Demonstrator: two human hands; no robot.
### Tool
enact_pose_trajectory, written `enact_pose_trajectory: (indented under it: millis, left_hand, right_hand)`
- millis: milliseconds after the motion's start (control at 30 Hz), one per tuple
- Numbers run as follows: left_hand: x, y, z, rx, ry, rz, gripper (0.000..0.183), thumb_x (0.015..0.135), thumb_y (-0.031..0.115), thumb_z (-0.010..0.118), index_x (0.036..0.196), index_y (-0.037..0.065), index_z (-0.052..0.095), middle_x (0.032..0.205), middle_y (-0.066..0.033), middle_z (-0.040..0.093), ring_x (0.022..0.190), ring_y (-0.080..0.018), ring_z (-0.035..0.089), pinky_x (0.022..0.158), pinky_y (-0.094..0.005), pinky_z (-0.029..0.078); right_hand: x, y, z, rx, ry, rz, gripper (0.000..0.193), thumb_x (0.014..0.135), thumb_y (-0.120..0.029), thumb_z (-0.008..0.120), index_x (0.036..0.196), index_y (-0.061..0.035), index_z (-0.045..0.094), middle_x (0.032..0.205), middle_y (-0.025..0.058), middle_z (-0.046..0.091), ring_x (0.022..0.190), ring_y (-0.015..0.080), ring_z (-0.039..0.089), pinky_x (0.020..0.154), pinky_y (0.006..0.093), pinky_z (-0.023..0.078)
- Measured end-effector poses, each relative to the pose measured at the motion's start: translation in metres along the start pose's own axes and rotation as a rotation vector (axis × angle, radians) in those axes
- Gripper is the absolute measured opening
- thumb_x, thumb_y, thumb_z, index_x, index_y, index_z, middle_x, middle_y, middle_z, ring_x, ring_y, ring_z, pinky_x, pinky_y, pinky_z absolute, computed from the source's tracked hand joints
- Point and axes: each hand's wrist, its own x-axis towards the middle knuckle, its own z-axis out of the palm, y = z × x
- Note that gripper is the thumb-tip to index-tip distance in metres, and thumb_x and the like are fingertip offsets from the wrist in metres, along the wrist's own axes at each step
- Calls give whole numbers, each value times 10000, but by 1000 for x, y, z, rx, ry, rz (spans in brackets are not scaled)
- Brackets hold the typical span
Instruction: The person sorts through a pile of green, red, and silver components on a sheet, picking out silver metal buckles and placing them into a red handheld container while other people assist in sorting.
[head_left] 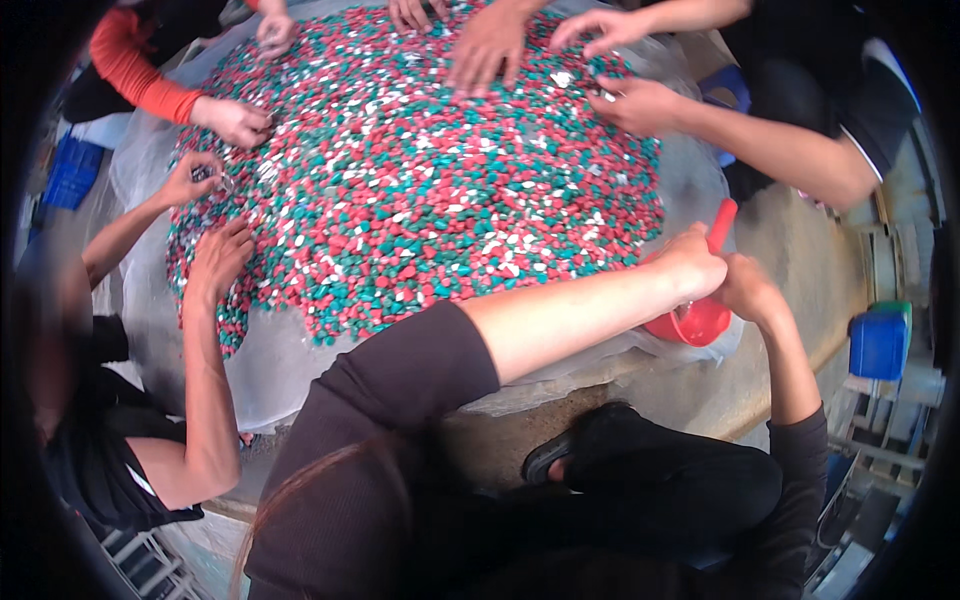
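My left arm reaches across to the right, and my left hand (695, 265) is curled over a red plastic scoop (703, 322) at the pile's right edge. Its fingertips point down toward the scoop's bowl, and what they grip is hidden. The scoop's red handle (722, 225) sticks up between my two hands. My right hand (752, 290) is closed against the scoop beside the handle's lower end, its fingers partly covered by my left hand. Beside them spreads a wide pile of small red, green and white pieces (430, 190) on a translucent sheet (280, 370).
Other people's hands work around the pile: an orange-sleeved arm (150, 80) at the far left, bare arms (205, 290) at the left, and more hands (640, 105) at the far right. A blue bin (878, 345) stands at the right, a blue crate (72, 172) at the left.
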Motion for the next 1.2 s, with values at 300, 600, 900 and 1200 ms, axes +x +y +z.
enact_pose_trajectory:
  millis: [300, 600, 900, 1200]
  left_hand:
    - [-109, -76, -210, 327, 911, 491, 202, 813, 84, 553, 1001, 65, 621, 1057, -113, 584, 999, -254, 554, 881, -349, 424]
    - [-144, -199, -335, 609, 1432, 11, 495, 887, 395, 428, 1172, -1, 505, 1153, -232, 520, 1108, -367, 444, 968, -433, 319]
    - [-109, -164, -321, -900, 851, 166, 552, 902, 423, 448, 1304, 46, 400, 1291, -120, 469, 1171, -245, 467, 988, -432, 366]
    - [-159, -142, -329, -82, 704, 295, 588, 935, 473, 339, 915, -14, 667, 1031, -120, 622, 1063, -193, 530, 942, -294, 361]
  right_hand:
    - [66, -201, -4, 195, 105, -871, 202, 789, -147, 558, 916, 3, 605, 849, 162, 629, 819, 295, 621, 733, 383, 476]
    - [189, -364, 78, 292, 214, -282, 559, 885, -474, 381, 1253, -64, 477, 1312, 175, 440, 1216, 314, 410, 1003, 419, 335]
    - [191, -371, 85, 1656, -512, -257, 450, 896, -387, 497, 1166, -28, 525, 1117, 122, 598, 1023, 213, 575, 893, 419, 453]
    - [135, -304, 13, 921, -601, -665, 316, 861, -268, 593, 1113, -78, 599, 1066, 26, 615, 933, 87, 572, 762, 248, 493]
